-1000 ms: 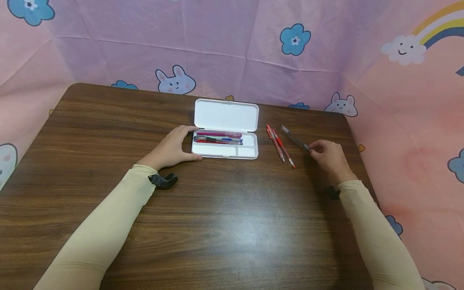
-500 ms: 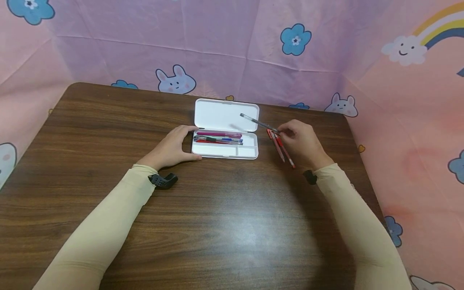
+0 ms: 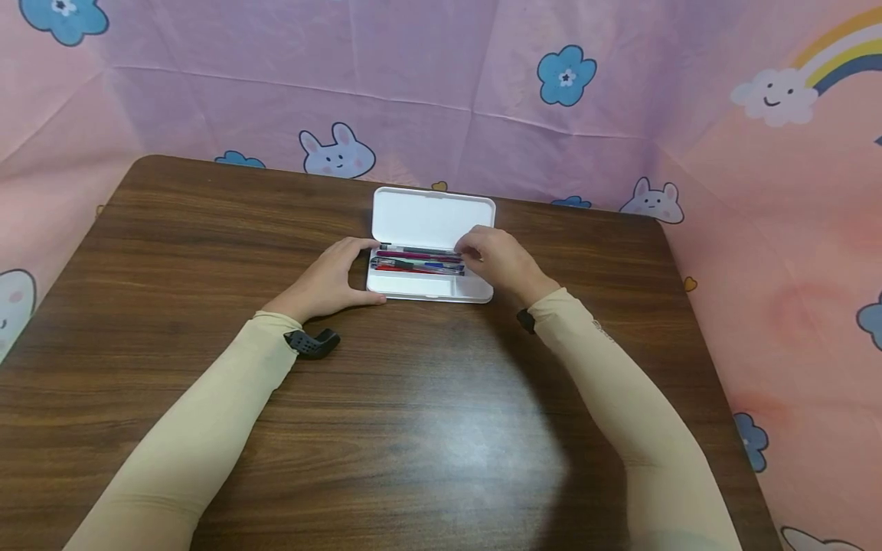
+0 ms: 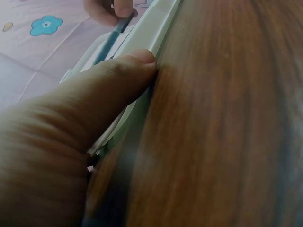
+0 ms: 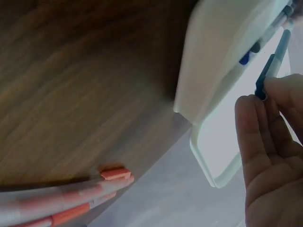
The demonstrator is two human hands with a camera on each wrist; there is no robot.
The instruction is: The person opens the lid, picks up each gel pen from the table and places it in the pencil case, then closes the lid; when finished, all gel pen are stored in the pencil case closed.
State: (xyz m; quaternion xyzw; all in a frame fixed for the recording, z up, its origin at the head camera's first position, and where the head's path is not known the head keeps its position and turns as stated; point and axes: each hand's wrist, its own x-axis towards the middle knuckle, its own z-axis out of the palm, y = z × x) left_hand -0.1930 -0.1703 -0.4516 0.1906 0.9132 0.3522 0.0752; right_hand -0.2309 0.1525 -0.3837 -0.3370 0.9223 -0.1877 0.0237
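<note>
A white pencil case lies with its lid raised, holding several pens in its long compartment. My left hand grips the case's left end, thumb along the front edge and a finger at the back corner. Over the case's right part, my right hand pinches the capped end of a clear pen with a dark cap. That pen reaches leftward along the back of the compartment, near the hinge. In the left wrist view the thumb presses against the case's side.
Red pens lie on the wooden table to the right of the case; my right hand hides them in the head view. A printed cloth hangs behind the table and along its right side.
My right hand has picked the dark-capped pen up off the table at the right and carried it left, over the red pens, into the case. The left hand has stayed on the case.
</note>
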